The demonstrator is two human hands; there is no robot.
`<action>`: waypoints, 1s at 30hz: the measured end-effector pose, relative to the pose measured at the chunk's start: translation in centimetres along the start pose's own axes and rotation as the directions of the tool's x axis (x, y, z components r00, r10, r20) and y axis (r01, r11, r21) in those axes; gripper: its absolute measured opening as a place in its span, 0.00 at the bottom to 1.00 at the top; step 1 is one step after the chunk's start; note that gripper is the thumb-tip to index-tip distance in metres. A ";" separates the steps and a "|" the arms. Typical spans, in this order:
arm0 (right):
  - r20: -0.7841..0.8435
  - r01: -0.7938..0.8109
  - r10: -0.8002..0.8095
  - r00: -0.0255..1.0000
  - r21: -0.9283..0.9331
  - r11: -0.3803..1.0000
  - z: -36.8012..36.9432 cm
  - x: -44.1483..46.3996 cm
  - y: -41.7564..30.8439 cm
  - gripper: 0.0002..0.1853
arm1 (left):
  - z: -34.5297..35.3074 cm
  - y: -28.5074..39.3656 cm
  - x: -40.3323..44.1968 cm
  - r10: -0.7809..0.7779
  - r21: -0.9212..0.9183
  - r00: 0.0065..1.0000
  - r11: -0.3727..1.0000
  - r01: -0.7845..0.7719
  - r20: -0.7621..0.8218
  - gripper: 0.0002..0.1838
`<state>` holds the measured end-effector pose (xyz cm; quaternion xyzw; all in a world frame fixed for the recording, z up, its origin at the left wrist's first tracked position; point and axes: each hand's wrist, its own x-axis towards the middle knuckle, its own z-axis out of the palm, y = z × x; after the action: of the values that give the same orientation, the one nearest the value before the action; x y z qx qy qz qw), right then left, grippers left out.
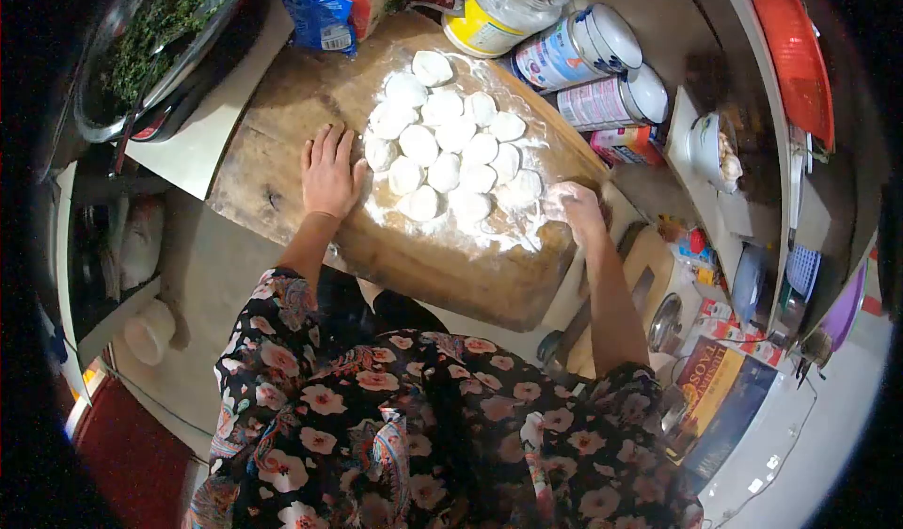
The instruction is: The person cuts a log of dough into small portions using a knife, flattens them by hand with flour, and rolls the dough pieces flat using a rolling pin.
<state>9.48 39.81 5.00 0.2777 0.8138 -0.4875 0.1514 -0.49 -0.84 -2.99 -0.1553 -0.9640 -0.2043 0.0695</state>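
Several floured rounds of dough (443, 172) lie close together on a wooden board (423, 280), with loose white flour around them. My left hand (329, 172) rests flat on the board to the left of the dough, fingers stretched out. At the right edge of the flour is my right hand (576, 211), its fingers curled and whitened with flour. Whatever may be inside those fingers is hidden.
A metal bowl of chopped greens (155, 45) stands at upper left. Behind the board are a blue packet (320, 21), a yellow-labelled tub (489, 26) and several cans (555, 52). A shelf on the right holds a white bowl (705, 153).
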 end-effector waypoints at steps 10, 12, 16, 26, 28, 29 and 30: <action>0.076 0.041 -0.036 0.996 -0.055 0.998 6.9 -1.8 -5.2 0.16 | 0.1 -0.3 -0.2 0.001 0.000 1.000 1.000 -0.001 -0.012 0.25; 0.152 0.089 -0.055 0.987 -0.225 0.970 7.4 -2.7 -5.8 0.13 | 0.0 -0.1 -0.1 -0.013 -0.002 1.000 1.000 0.013 0.008 0.26; 0.023 0.219 -0.223 0.975 -0.313 0.924 8.1 -2.5 -5.8 0.13 | -0.1 -0.2 -0.3 -0.019 -0.019 1.000 1.000 0.019 0.022 0.26; 0.193 0.183 -0.148 0.970 -0.178 0.967 14.4 -3.6 -17.2 0.14 | -0.3 -0.4 -0.4 -0.011 -0.045 1.000 0.999 0.011 -0.004 0.26; 0.205 0.299 -0.273 0.940 -0.106 0.948 15.6 -1.9 -14.0 0.14 | -0.2 -0.2 -0.1 -0.021 -0.059 1.000 0.998 0.021 0.008 0.26; 0.214 0.413 -0.396 0.893 -0.041 0.910 15.9 -1.1 -13.1 0.15 | -0.2 -0.1 0.1 -0.026 -0.062 1.000 0.998 0.026 0.004 0.26; 0.224 0.416 -0.396 0.890 -0.047 0.908 15.7 -1.3 -13.4 0.15 | -0.3 0.0 0.1 -0.034 -0.066 0.999 0.997 0.035 0.013 0.26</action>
<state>2.11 20.67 7.63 0.0411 0.8551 -0.4964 0.1440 -0.57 -0.93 -2.67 -0.1420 -0.9597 -0.2361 0.0550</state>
